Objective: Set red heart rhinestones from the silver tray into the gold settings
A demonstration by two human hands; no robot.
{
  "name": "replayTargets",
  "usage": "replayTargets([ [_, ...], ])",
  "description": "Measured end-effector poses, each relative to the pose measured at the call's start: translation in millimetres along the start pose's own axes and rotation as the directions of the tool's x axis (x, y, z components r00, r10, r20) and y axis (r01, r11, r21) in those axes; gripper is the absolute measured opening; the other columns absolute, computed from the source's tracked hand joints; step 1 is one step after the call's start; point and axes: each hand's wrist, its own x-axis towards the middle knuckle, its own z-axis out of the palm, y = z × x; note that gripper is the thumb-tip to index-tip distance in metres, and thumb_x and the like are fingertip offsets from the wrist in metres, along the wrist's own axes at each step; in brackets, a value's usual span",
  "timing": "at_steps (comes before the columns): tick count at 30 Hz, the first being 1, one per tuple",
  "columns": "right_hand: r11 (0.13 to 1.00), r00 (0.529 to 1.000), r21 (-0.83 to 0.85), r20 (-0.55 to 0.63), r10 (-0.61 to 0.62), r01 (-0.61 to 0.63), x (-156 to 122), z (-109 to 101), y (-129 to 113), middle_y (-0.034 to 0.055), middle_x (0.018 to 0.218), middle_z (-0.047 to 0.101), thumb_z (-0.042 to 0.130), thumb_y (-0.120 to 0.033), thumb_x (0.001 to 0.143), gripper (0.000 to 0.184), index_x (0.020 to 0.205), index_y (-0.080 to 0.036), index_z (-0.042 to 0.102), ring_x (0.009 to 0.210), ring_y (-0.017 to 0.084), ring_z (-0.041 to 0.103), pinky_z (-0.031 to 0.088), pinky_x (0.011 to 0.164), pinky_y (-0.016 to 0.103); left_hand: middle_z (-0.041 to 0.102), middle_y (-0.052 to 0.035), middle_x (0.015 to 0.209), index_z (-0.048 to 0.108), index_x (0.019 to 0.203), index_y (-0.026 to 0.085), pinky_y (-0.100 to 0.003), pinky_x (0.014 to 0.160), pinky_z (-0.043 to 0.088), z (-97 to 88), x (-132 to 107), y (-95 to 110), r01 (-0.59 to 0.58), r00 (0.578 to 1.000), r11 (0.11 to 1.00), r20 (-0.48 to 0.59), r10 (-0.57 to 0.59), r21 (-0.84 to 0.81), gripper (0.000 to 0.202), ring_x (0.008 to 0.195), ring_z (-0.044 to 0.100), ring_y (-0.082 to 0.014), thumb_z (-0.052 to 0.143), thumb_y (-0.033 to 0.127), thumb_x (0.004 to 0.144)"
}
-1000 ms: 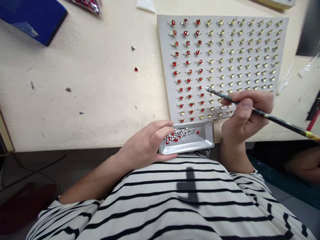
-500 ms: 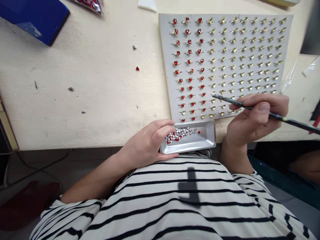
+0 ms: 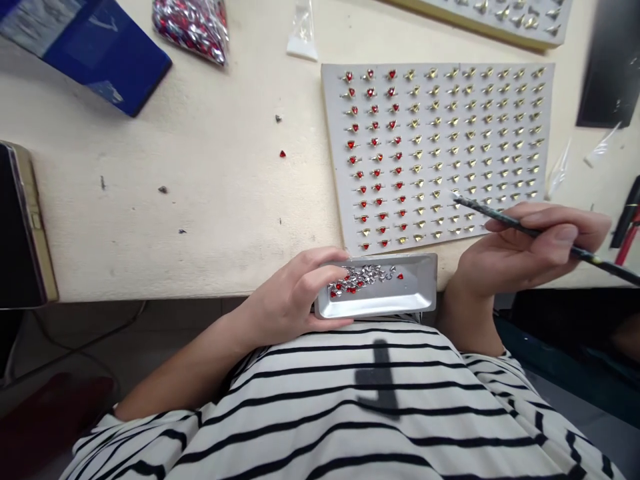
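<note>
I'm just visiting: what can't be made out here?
In the head view:
Dark stick: back end cut off by the right edge; tip too small to read clearly.
Silver tray: part of its left end hidden by the left hand.
Ring board: near right corner hidden by the right hand.
Second board: cut by top edge.

Looks like a jewellery workshop

We take this for a workshop: on the plain table (image 3: 240, 220), a board (image 3: 341, 175) carries rings (image 3: 417, 154) in rows, some bearing red stones (image 3: 399, 156). We see a tray (image 3: 420, 283) of loose stones (image 3: 370, 275), a bag (image 3: 193, 30) of red and silver pieces, and a second board (image 3: 475, 28) of rings.
</note>
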Motion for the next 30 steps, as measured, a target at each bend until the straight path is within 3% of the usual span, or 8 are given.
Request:
replayTargets([
  [6, 0.993, 0.994, -0.06, -0.059, 0.096, -0.099, 0, 0, -1, -0.0045, 0.065, 0.049, 0.05, -0.035, 0.097, 0.025, 0.078, -0.019, 0.056, 0.053, 0.007, 0.051, 0.039, 0.048, 0.022, 0.062, -0.0189, 0.137, 0.042, 0.143, 0.019, -0.044, 0.102, 0.068, -10.0, 1, 3, 0.013, 1.0, 1.0, -0.027, -0.013, -0.002, 0.077, 0.129, 0.066, -0.0249, 0.09, 0.032, 0.084],
  [11, 0.974, 0.98, -0.107, -0.019, 0.197, -0.198, 2, -5, -7, -0.0033, 0.062, 0.053, 0.054, -0.036, 0.091, 0.023, 0.074, -0.021, 0.058, 0.055, 0.012, 0.054, 0.043, 0.049, 0.027, 0.061, -0.0172, 0.14, 0.041, 0.144, 0.021, -0.046, 0.106, 0.066, -21.7, -1, -2, 0.087, 0.994, 0.996, -0.07, -0.085, 0.031, 0.075, 0.13, 0.065, -0.0251, 0.088, 0.027, 0.086],
  [18, 0.973, 0.974, -0.064, 0.036, 0.224, -0.222, 25, -3, -5, -0.0022, 0.065, 0.059, 0.055, -0.026, 0.084, 0.014, 0.073, -0.021, 0.062, 0.062, 0.014, 0.061, 0.047, 0.049, 0.026, 0.062, -0.0149, 0.139, 0.044, 0.14, 0.023, -0.047, 0.109, 0.065, -32.1, 4, -13, 0.122, 0.975, 0.992, -0.191, -0.112, 0.04, 0.077, 0.13, 0.067, -0.0267, 0.092, 0.033, 0.081],
  [30, 0.96, 0.96, -0.111, 0.082, 0.267, -0.257, 44, 15, 1, -0.0017, 0.069, 0.06, 0.061, -0.038, 0.085, 0.023, 0.07, -0.021, 0.064, 0.064, 0.016, 0.064, 0.053, 0.05, 0.03, 0.062, -0.0152, 0.139, 0.043, 0.142, 0.022, -0.049, 0.113, 0.063, -47.2, 10, -23, 0.138, 0.955, 0.988, -0.273, -0.114, 0.069, 0.081, 0.133, 0.066, -0.0281, 0.094, 0.032, 0.079],
])
